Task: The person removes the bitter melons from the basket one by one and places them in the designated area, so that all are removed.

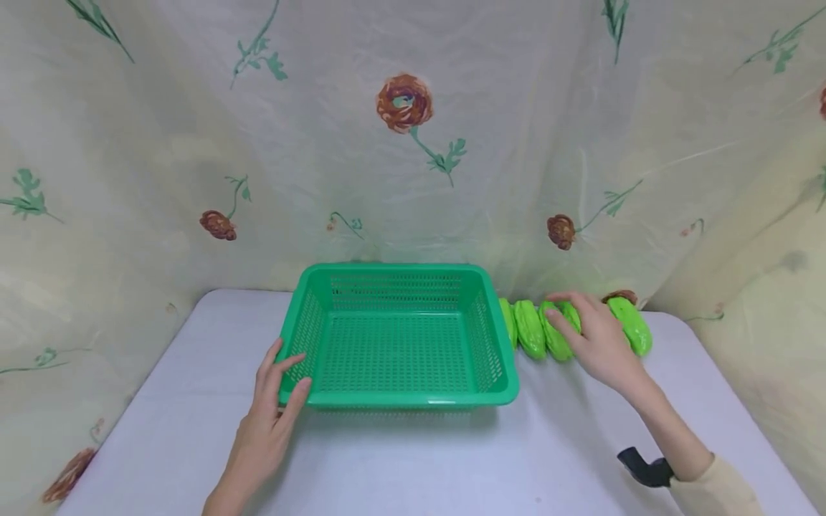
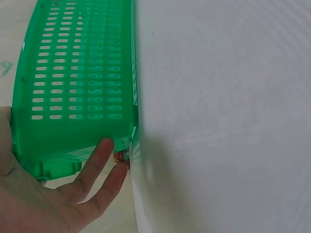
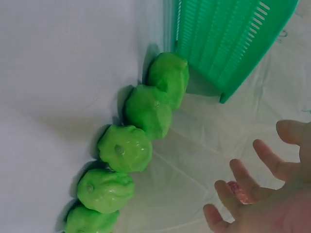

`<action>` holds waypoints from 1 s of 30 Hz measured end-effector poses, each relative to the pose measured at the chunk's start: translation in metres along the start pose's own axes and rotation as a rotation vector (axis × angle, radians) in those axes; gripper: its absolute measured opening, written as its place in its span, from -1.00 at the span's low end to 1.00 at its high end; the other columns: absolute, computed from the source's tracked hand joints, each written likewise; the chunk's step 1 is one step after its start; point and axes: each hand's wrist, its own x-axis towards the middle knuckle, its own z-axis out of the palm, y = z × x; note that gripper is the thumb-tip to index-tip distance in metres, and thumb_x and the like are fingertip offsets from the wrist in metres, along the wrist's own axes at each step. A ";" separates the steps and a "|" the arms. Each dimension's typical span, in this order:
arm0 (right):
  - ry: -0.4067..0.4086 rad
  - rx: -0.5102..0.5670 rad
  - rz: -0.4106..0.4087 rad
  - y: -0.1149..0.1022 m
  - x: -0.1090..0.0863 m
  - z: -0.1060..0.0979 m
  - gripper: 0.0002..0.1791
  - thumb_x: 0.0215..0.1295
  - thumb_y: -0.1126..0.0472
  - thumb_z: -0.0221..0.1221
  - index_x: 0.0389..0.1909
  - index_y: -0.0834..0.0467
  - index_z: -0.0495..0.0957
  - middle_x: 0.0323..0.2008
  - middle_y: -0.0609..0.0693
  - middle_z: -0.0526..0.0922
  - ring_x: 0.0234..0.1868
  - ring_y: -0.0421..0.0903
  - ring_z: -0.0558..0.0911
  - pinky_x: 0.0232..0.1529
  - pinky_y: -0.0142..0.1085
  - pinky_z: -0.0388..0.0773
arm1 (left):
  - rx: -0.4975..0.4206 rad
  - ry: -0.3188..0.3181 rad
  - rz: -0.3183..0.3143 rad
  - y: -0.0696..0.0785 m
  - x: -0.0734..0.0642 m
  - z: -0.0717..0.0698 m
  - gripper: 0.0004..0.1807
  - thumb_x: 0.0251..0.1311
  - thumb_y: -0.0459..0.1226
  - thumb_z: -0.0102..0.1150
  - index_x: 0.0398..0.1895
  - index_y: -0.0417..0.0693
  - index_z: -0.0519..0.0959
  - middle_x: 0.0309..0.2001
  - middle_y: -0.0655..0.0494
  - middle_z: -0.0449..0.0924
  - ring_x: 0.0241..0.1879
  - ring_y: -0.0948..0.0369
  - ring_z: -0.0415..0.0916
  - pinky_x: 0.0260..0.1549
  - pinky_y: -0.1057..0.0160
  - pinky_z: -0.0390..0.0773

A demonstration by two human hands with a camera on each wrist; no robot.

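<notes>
A rectangular green plastic basket [image 1: 400, 358] with slotted walls sits on the white table, nothing inside it. My left hand [image 1: 264, 423] is at its near left corner, with thumb and one finger over the rim; in the left wrist view, two fingers [image 2: 99, 158] lie against the outer wall. To the right of the basket, several bright green chayotes [image 1: 530, 330] form a row along the table's back. My right hand [image 1: 600, 340] hovers over this row, fingers spread and apart, and partly hides it. In the right wrist view, the chayotes [image 3: 125, 148] lie beyond those fingers.
A flower-printed plastic sheet [image 1: 490, 143] hangs as a wall behind the white table [image 1: 413, 466] and along both sides. The rightmost chayote [image 1: 631, 326] lies near the back right corner. A black band [image 1: 645, 469] is on the right wrist.
</notes>
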 end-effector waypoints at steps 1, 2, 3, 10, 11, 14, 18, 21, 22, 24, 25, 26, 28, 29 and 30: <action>-0.011 -0.025 0.005 -0.002 -0.001 0.001 -0.51 0.72 -0.02 0.05 0.37 0.26 0.52 0.33 0.40 0.56 0.42 0.50 0.42 0.31 0.52 0.26 | 0.001 0.002 0.000 0.000 0.000 0.000 -0.48 0.73 0.08 -0.15 0.61 0.22 0.27 0.80 0.19 -0.22 0.00 0.02 0.73 -0.21 0.13 0.65; -0.023 -0.052 0.012 -0.003 -0.001 0.003 -0.48 0.72 -0.06 0.04 0.39 0.23 0.50 0.36 0.41 0.52 0.43 0.54 0.38 0.30 0.56 0.20 | 0.004 0.004 -0.001 0.001 0.001 0.000 -0.48 0.73 0.07 -0.15 0.61 0.22 0.27 0.80 0.19 -0.22 0.00 0.02 0.73 -0.22 0.12 0.65; -0.033 -0.079 0.019 -0.005 -0.002 0.004 -0.46 0.72 -0.10 0.02 0.42 0.20 0.49 0.39 0.41 0.49 0.44 0.57 0.35 0.29 0.59 0.15 | 0.005 0.006 -0.004 0.001 0.001 0.001 -0.48 0.73 0.08 -0.14 0.61 0.23 0.27 0.80 0.20 -0.22 -0.01 0.02 0.73 -0.23 0.12 0.65; -0.048 -0.228 0.003 -0.015 -0.011 0.013 -0.43 0.68 -0.21 0.04 0.49 0.02 0.46 0.54 0.34 0.36 0.53 0.53 0.24 0.31 0.61 0.04 | 0.016 0.007 -0.015 0.000 -0.001 0.001 -0.48 0.72 0.09 -0.15 0.61 0.26 0.27 0.80 0.22 -0.22 -0.04 0.06 0.73 -0.23 0.11 0.66; -0.053 -0.245 -0.001 -0.016 -0.012 0.014 -0.42 0.68 -0.22 0.04 0.51 0.00 0.44 0.55 0.33 0.35 0.54 0.50 0.23 0.33 0.61 0.04 | 0.015 0.009 -0.014 0.000 -0.001 0.002 -0.48 0.72 0.09 -0.15 0.61 0.26 0.27 0.80 0.22 -0.22 -0.03 0.06 0.74 -0.23 0.11 0.67; -0.084 -0.283 -0.001 -0.018 -0.013 0.016 -0.37 0.67 -0.25 0.04 0.57 -0.05 0.38 0.60 0.32 0.29 0.58 0.49 0.19 0.38 0.62 -0.01 | 0.017 0.014 -0.018 0.000 -0.003 0.001 -0.48 0.72 0.10 -0.14 0.61 0.28 0.27 0.80 0.25 -0.22 -0.02 0.05 0.75 -0.23 0.09 0.67; -0.111 -0.309 0.002 -0.019 -0.015 0.019 -0.31 0.63 -0.32 0.04 0.63 -0.14 0.31 0.65 0.28 0.21 0.63 0.49 0.12 0.41 0.67 -0.10 | 0.018 0.014 -0.026 0.001 -0.003 0.000 -0.49 0.72 0.09 -0.13 0.61 0.29 0.27 0.80 0.27 -0.22 -0.03 0.04 0.75 -0.26 0.10 0.66; -0.124 -0.327 -0.006 -0.018 -0.016 0.020 -0.26 0.59 -0.38 0.04 0.66 -0.20 0.27 0.68 0.27 0.15 0.65 0.49 0.08 0.41 0.69 -0.14 | 0.018 0.011 -0.028 0.002 -0.002 0.000 -0.48 0.72 0.10 -0.14 0.61 0.28 0.27 0.80 0.25 -0.22 -0.02 0.03 0.75 -0.27 0.10 0.65; -0.131 -0.334 -0.008 -0.018 -0.017 0.020 -0.24 0.58 -0.40 0.03 0.67 -0.22 0.24 0.69 0.27 0.13 0.65 0.50 0.06 0.42 0.70 -0.16 | 0.019 0.011 -0.028 0.002 -0.002 0.000 -0.48 0.72 0.10 -0.15 0.61 0.27 0.27 0.80 0.24 -0.22 -0.01 0.03 0.75 -0.27 0.11 0.66; -0.140 -0.343 -0.013 -0.017 -0.017 0.021 -0.22 0.57 -0.42 0.02 0.69 -0.25 0.21 0.71 0.27 0.10 0.66 0.51 0.03 0.41 0.71 -0.20 | 0.016 0.009 -0.027 0.002 -0.002 0.000 -0.48 0.72 0.10 -0.15 0.61 0.27 0.27 0.80 0.23 -0.22 -0.01 0.02 0.75 -0.28 0.11 0.66; -0.144 -0.349 -0.015 -0.018 -0.017 0.020 -0.21 0.57 -0.43 0.02 0.69 -0.26 0.19 0.71 0.27 0.08 0.66 0.52 0.02 0.41 0.72 -0.22 | 0.015 0.009 -0.026 0.002 -0.002 0.001 -0.48 0.72 0.10 -0.15 0.61 0.27 0.27 0.80 0.23 -0.22 -0.01 0.01 0.75 -0.28 0.11 0.66; -0.145 -0.357 -0.015 -0.018 -0.017 0.020 -0.20 0.56 -0.44 0.01 0.70 -0.27 0.17 0.72 0.27 0.07 0.67 0.53 0.01 0.41 0.74 -0.25 | 0.012 0.007 -0.025 0.003 -0.001 0.001 -0.48 0.72 0.10 -0.15 0.61 0.27 0.27 0.80 0.23 -0.22 0.00 0.02 0.75 -0.26 0.11 0.66; -0.147 -0.367 -0.011 -0.017 -0.017 0.019 -0.18 0.55 -0.46 0.01 0.72 -0.30 0.12 0.73 0.26 0.04 0.68 0.54 -0.01 0.40 0.76 -0.33 | 0.017 0.004 -0.021 0.004 0.000 0.001 -0.47 0.72 0.09 -0.14 0.61 0.26 0.27 0.80 0.20 -0.23 0.02 0.05 0.73 -0.21 0.13 0.65; -0.146 -0.371 -0.007 -0.017 -0.017 0.018 -0.17 0.54 -0.46 0.01 0.72 -0.31 0.11 0.74 0.27 0.03 0.68 0.54 -0.02 0.38 0.77 -0.37 | 0.024 0.002 -0.022 0.006 0.001 0.000 -0.47 0.72 0.10 -0.13 0.61 0.26 0.28 0.81 0.18 -0.25 0.02 0.04 0.72 -0.23 0.13 0.64; -0.145 -0.375 -0.003 -0.016 -0.017 0.017 -0.15 0.53 -0.47 0.01 0.72 -0.31 0.10 0.74 0.27 0.02 0.68 0.55 -0.03 0.36 0.79 -0.41 | 0.040 0.001 -0.022 0.007 0.002 -0.001 -0.46 0.71 0.10 -0.12 0.62 0.27 0.28 0.81 0.16 -0.26 0.00 0.06 0.71 -0.25 0.13 0.63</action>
